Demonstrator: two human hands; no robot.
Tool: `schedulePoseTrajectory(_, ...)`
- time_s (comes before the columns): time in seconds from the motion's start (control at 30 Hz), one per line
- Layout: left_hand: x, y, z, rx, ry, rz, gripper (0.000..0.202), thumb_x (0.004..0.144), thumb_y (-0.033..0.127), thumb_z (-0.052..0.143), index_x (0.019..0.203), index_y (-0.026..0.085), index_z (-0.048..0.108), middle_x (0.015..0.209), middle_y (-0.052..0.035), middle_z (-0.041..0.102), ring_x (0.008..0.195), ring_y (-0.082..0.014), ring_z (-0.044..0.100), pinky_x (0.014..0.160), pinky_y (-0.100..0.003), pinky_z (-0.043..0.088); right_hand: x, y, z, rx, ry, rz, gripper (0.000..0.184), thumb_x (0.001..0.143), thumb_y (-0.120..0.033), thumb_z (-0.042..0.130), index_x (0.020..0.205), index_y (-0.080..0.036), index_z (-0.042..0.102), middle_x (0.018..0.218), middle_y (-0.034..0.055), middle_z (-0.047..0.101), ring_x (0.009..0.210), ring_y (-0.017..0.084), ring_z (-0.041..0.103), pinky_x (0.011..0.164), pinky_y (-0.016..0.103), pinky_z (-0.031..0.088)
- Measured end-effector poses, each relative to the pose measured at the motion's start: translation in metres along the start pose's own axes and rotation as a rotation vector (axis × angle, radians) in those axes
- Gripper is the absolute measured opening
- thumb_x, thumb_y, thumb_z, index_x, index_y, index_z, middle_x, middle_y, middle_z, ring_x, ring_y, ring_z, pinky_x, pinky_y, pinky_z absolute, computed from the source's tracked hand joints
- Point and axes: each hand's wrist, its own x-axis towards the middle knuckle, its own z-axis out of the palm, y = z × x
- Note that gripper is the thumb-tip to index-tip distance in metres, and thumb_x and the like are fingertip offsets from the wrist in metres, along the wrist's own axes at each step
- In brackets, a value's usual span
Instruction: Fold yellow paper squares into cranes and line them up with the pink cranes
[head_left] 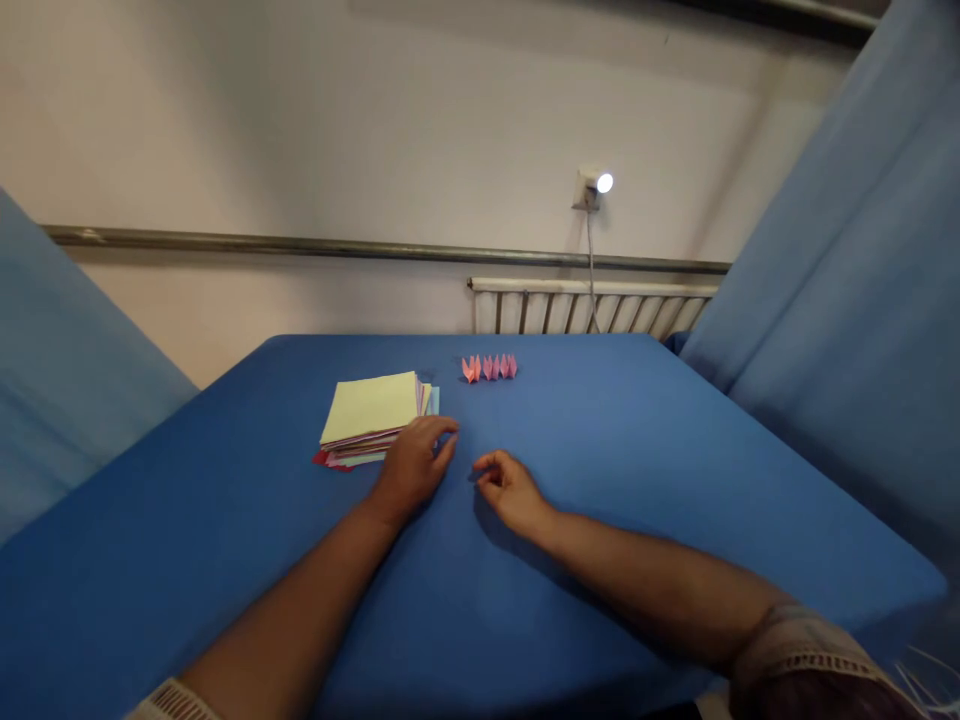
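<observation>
My left hand (418, 462) rests by the right front corner of a stack of coloured paper sheets (373, 405), pale yellow on top. Its fingers are bent, with a gap between thumb and forefinger and nothing visible in them. Just to the right, my right hand (513, 492) hovers low over the blue table cover, fingers loosely curled and a small gap at the thumb; I see nothing held. Beyond both hands stands a short row of folded pink and orange paper figures (490, 367), which look like origami cranes.
A blue cover (645, 440) spreads over the table. Blue curtains (847, 230) hang on both sides. Behind the table are a wall with a metal rail (337, 246), a white radiator (592, 288) and a lit plug (604, 183) with a hanging cord.
</observation>
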Motion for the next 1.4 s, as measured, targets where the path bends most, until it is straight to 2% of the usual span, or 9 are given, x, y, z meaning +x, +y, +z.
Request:
schedulePoseTrajectory(0.1,0.000,-0.014,-0.028,0.251,0.073,-0.064,0.032,0.091,0.031,0.049,0.115,0.016,0.063,0.122,-0.0137,0.065,0.118,-0.0277,0.057,0.107,-0.043,0.039,0.007,-0.004,-0.007,-0.062,0.054,-0.011,0.031,0.073,-0.006,0.052,0.097,-0.024,0.060,0.075,-0.0025,0.059,0.065,0.013,0.055,0.060,0.024,0.044)
schedulePoseTrajectory(0.2,-0.003,-0.038,-0.046,0.460,0.012,-0.150,0.044,0.089,0.037,0.053,0.123,0.010,0.061,0.139,-0.0207,0.055,0.130,-0.0363,0.047,0.109,-0.051,0.034,0.010,-0.008,-0.015,-0.071,0.021,-0.016,0.031,0.073,-0.003,0.050,0.095,-0.023,0.060,0.072,-0.0036,0.058,0.063,0.012,0.053,0.060,0.023,0.043)
schedulePoseTrajectory(0.33,-0.006,-0.068,-0.054,0.514,-0.155,-0.226,0.043,0.091,0.036,0.047,0.122,0.011,0.064,0.142,-0.0195,0.053,0.129,-0.0379,0.049,0.106,-0.051,0.037,0.007,-0.010,-0.018,-0.075,-0.040,-0.038,0.029,0.072,0.000,0.052,0.090,-0.021,0.062,0.069,-0.0044,0.057,0.062,0.011,0.052,0.060,0.022,0.042)
schedulePoseTrajectory(0.5,-0.008,-0.087,-0.052,0.489,-0.167,-0.245,0.045,0.093,0.038,0.039,0.122,0.016,0.066,0.135,-0.0149,0.060,0.127,-0.0308,0.054,0.107,-0.042,0.040,0.010,-0.004,-0.017,-0.033,-0.095,-0.030,0.028,0.074,0.000,0.051,0.088,-0.021,0.062,0.070,-0.0044,0.058,0.059,0.009,0.051,0.057,0.021,0.040)
schedulePoseTrajectory(0.67,-0.006,-0.086,-0.050,0.445,-0.168,-0.223,0.046,0.092,0.041,0.040,0.120,0.016,0.068,0.135,-0.0143,0.061,0.126,-0.0311,0.055,0.106,-0.041,0.040,0.012,0.004,-0.018,0.018,-0.147,-0.017,0.026,0.076,-0.002,0.051,0.089,-0.021,0.063,0.068,-0.0045,0.058,0.059,0.010,0.052,0.060,0.022,0.041)
schedulePoseTrajectory(0.83,-0.004,-0.071,-0.054,0.433,-0.211,-0.340,0.043,0.094,0.041,0.036,0.112,0.021,0.070,0.121,-0.0098,0.070,0.110,-0.0287,0.064,0.089,-0.035,0.047,0.010,0.007,-0.019,0.044,-0.163,-0.019,0.026,0.076,-0.003,0.050,0.090,-0.021,0.063,0.071,-0.0041,0.059,0.063,0.010,0.054,0.063,0.023,0.043)
schedulePoseTrajectory(1.0,-0.002,-0.060,-0.056,0.529,-0.178,-0.387,0.043,0.094,0.041,0.035,0.106,0.020,0.071,0.108,-0.0122,0.073,0.095,-0.0313,0.067,0.073,-0.035,0.046,0.008,0.007,-0.020,0.028,-0.173,-0.012,0.025,0.076,-0.004,0.051,0.090,-0.021,0.064,0.070,-0.0041,0.059,0.062,0.010,0.053,0.061,0.023,0.042)
schedulePoseTrajectory(1.2,0.000,-0.055,-0.055,0.570,-0.120,-0.432,0.039,0.093,0.038,0.040,0.105,0.019,0.072,0.109,-0.0131,0.073,0.096,-0.0321,0.066,0.072,-0.036,0.045,0.007,0.007,-0.017,0.037,-0.162,-0.025,0.027,0.075,-0.001,0.051,0.088,-0.021,0.064,0.073,-0.0036,0.060,0.065,0.010,0.055,0.065,0.023,0.043)
schedulePoseTrajectory(1.4,0.001,-0.061,-0.055,0.530,-0.120,-0.449,0.037,0.091,0.038,0.043,0.102,0.019,0.073,0.105,-0.0124,0.074,0.093,-0.0311,0.067,0.069,-0.035,0.044,0.008,0.008,-0.016,0.001,-0.170,-0.032,0.027,0.076,-0.001,0.051,0.088,-0.021,0.064,0.071,-0.0042,0.059,0.060,0.009,0.052,0.059,0.022,0.040)
